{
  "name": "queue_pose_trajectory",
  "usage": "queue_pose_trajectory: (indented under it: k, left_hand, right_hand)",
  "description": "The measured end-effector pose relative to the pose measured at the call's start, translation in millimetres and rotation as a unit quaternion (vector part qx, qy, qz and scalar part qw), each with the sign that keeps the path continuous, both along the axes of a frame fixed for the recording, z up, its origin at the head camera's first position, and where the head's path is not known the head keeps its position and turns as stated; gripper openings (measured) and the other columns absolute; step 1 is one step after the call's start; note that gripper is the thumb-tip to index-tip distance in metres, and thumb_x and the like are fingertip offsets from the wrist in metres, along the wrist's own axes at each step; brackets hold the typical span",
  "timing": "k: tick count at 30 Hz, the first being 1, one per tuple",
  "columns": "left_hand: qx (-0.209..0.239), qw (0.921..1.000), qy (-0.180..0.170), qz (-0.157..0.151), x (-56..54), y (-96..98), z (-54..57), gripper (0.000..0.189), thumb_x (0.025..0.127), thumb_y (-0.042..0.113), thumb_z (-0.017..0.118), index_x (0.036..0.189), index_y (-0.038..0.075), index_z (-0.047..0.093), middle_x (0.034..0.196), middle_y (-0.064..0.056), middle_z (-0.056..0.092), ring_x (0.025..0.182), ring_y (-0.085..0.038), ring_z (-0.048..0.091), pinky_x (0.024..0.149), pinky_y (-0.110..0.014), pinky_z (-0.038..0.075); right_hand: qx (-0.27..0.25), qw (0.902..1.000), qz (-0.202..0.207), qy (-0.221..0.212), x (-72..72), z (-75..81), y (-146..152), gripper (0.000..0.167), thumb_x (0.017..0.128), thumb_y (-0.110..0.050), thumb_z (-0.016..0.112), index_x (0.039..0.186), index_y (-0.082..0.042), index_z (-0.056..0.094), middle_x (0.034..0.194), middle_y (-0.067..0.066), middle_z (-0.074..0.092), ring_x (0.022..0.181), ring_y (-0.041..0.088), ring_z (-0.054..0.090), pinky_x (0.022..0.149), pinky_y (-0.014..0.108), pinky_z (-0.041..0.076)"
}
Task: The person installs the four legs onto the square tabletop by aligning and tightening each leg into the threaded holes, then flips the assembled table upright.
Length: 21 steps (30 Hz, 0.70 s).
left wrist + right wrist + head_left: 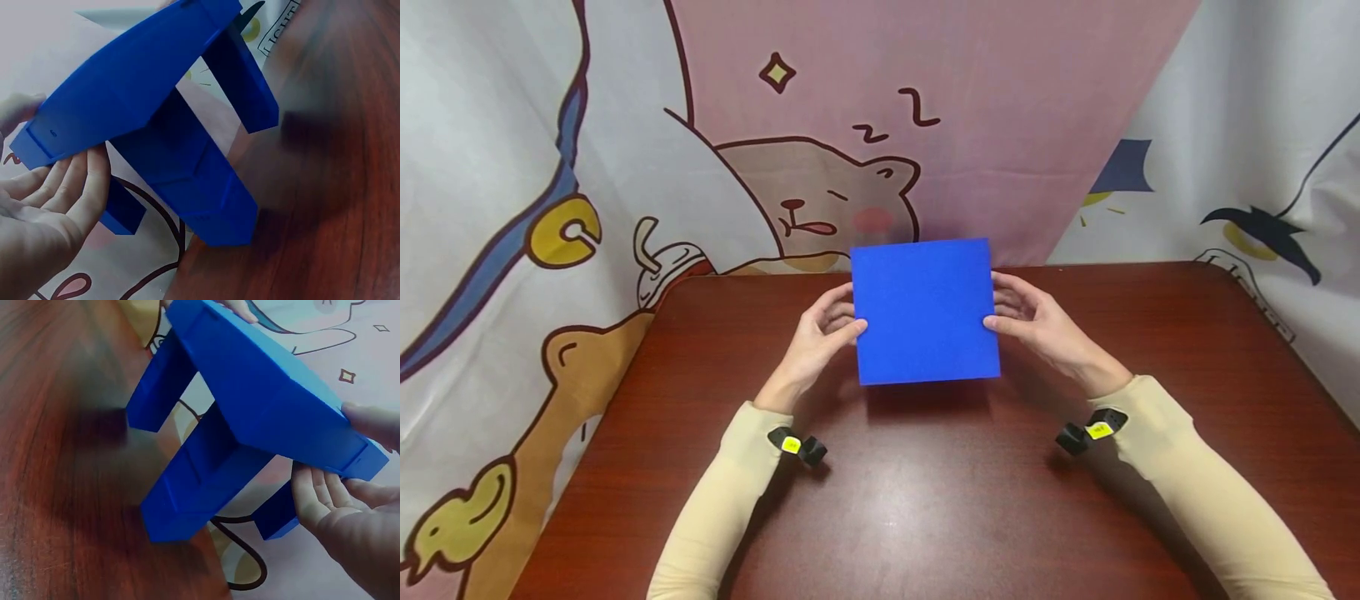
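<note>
Both hands hold a small blue table-like stand [927,312] with a flat, squarish top, over the middle of the brown table. My left hand [814,343] grips its left edge, thumb on the top face and fingers beneath. On the opposite edge, my right hand [1051,332] grips it the same way. Several blocky blue legs [194,178] under the top show in the left wrist view, pointing towards the tabletop. In the right wrist view too, a leg [203,478] hangs below the top. Whether any leg touches the table cannot be made out.
The dark brown wooden table [895,517] spreads under both forearms. Behind it and along its sides hangs a curtain [1000,125] printed with cartoon animals. Each wrist carries a small black camera, such as the left wrist camera [811,451].
</note>
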<state>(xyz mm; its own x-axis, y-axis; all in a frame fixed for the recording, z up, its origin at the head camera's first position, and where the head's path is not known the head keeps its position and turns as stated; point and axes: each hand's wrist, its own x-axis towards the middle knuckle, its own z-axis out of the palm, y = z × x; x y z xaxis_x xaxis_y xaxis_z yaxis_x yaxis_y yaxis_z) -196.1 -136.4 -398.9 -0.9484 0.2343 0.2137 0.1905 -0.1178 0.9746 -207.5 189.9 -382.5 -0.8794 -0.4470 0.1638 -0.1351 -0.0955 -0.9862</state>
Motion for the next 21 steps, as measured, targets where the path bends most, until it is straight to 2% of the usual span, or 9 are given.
queue_pose_trajectory:
  k: [6, 9, 13, 17, 21]
  left_hand:
    - [0.027, 0.999, -0.029, 0.02, -5.2, 2.3, -0.9, 0.051, 0.092, 0.0, 0.061, 0.141, 0.001, 0.045, 0.103, -0.012, 0.062, 0.086, -0.017, 0.064, 0.074, -0.03, 0.055]
    - [0.039, 0.9978, -0.039, 0.037, -7.8, 5.5, -0.5, 0.048, 0.094, 0.002, 0.06, 0.14, 0.002, 0.046, 0.103, -0.012, 0.061, 0.085, -0.016, 0.065, 0.076, -0.034, 0.055]
    - [0.044, 0.9958, -0.063, 0.051, -11.7, 8.9, -3.5, 0.046, 0.096, 0.002, 0.057, 0.14, 0.0, 0.046, 0.107, -0.016, 0.061, 0.084, -0.014, 0.064, 0.074, -0.033, 0.054]
    - [0.033, 0.9943, -0.09, 0.048, -13.8, 11.2, -7.6, 0.046, 0.097, 0.003, 0.056, 0.142, -0.001, 0.045, 0.115, -0.02, 0.059, 0.086, -0.015, 0.063, 0.073, -0.029, 0.054]
    - [0.027, 0.9954, -0.083, 0.041, -16.3, 12.0, -7.4, 0.046, 0.097, 0.003, 0.055, 0.142, -0.003, 0.043, 0.119, -0.023, 0.057, 0.088, -0.015, 0.063, 0.075, -0.03, 0.053]
  right_hand:
    - [0.028, 0.9995, -0.005, -0.009, -5.0, -1.1, -1.5, 0.064, 0.093, 0.004, 0.059, 0.148, 0.006, 0.025, 0.125, 0.007, 0.055, 0.111, 0.019, 0.057, 0.089, 0.027, 0.049]
    - [0.029, 0.9995, -0.003, -0.015, -9.5, -2.5, -2.8, 0.064, 0.094, 0.002, 0.058, 0.148, 0.005, 0.025, 0.128, 0.009, 0.053, 0.112, 0.02, 0.057, 0.089, 0.028, 0.049]
    - [0.032, 0.9989, -0.01, -0.033, -14.8, -9.2, -4.1, 0.063, 0.096, -0.005, 0.057, 0.148, 0.006, 0.025, 0.131, 0.012, 0.05, 0.11, 0.018, 0.057, 0.087, 0.028, 0.05]
    - [0.004, 0.9973, -0.016, -0.072, -20.2, -18.7, -4.7, 0.061, 0.099, -0.01, 0.054, 0.149, 0.007, 0.023, 0.136, 0.017, 0.043, 0.109, 0.017, 0.058, 0.087, 0.029, 0.051]
    - [-0.026, 0.9954, -0.021, -0.089, -23.3, -22.0, -5.7, 0.063, 0.099, -0.011, 0.054, 0.149, 0.008, 0.02, 0.136, 0.019, 0.041, 0.108, 0.017, 0.058, 0.086, 0.029, 0.051]
